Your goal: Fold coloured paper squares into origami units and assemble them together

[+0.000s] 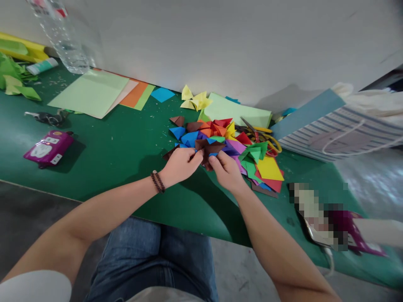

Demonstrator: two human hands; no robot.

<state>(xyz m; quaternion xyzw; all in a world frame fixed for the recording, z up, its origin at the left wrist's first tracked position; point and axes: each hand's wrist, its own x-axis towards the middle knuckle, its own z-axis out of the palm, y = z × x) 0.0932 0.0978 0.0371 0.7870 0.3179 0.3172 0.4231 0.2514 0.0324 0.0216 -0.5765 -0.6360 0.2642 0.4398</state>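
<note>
My left hand (183,165), with a dark braided bracelet on the wrist, and my right hand (227,168) both pinch a folded brown paper piece (209,147) between them. Small bits of blue show at the fingertips of each hand. Just beyond lies a heap of folded paper pieces in red, orange, blue, purple, green and yellow (231,129). Flat squares, a yellow one (270,168) on top of red and brown ones, lie to the right of my hands. Pale yellow folded pieces (196,100) sit behind the heap.
The green table (126,163) meets a white wall. A plastic bottle (67,46), paper sheets (94,92), a glue stick (42,66) and a purple packet (48,149) are left. Scissors (256,133), a striped bag (340,128) and a blurred phone (315,216) are right.
</note>
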